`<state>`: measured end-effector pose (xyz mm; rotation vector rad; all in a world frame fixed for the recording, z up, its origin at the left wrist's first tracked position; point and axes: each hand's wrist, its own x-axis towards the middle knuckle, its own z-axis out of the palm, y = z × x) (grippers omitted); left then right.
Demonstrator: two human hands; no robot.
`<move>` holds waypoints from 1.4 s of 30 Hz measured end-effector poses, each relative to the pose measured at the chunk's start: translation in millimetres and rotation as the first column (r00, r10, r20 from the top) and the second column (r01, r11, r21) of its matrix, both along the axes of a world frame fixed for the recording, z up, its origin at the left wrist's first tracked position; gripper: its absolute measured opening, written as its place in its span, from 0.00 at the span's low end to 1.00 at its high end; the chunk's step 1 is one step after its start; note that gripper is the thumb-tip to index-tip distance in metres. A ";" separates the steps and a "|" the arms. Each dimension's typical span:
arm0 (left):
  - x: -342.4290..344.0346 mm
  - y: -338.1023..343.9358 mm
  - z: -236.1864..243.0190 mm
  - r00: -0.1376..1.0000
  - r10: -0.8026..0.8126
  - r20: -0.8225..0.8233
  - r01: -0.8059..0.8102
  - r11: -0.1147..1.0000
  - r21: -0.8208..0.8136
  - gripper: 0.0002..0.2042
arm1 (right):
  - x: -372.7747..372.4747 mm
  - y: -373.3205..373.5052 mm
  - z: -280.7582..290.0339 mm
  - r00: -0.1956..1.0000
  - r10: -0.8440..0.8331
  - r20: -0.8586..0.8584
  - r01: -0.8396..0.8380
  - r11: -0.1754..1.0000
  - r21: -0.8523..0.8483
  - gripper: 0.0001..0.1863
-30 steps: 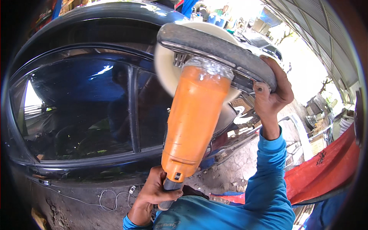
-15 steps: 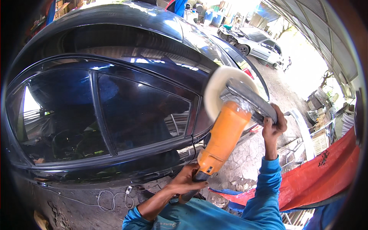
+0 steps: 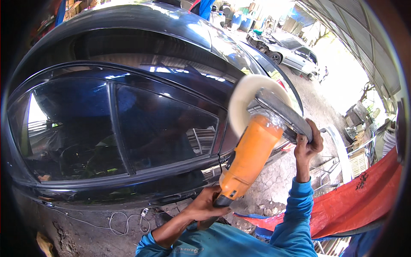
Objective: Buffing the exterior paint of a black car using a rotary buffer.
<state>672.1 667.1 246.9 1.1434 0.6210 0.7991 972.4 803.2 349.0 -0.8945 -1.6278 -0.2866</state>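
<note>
Fingers (image 3: 316, 129) grip an orange polisher (image 3: 254, 145) beside a dark car (image 3: 117, 128).

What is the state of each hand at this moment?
Left hand: closed, holding the dark rear grip of the orange polisher.
Right hand: closed, holding its black front handle.

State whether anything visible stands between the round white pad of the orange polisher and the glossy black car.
Nothing visible stands between the round white pad and the glossy black car; whether they touch is unclear.
</note>
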 end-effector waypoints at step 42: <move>-11.4 26.0 126.5 0.958 0.150 0.244 -0.106 0.977 -0.185 0.20 | -57.5 92.7 128.4 0.985 0.174 0.006 -0.172 0.979 -0.111 0.18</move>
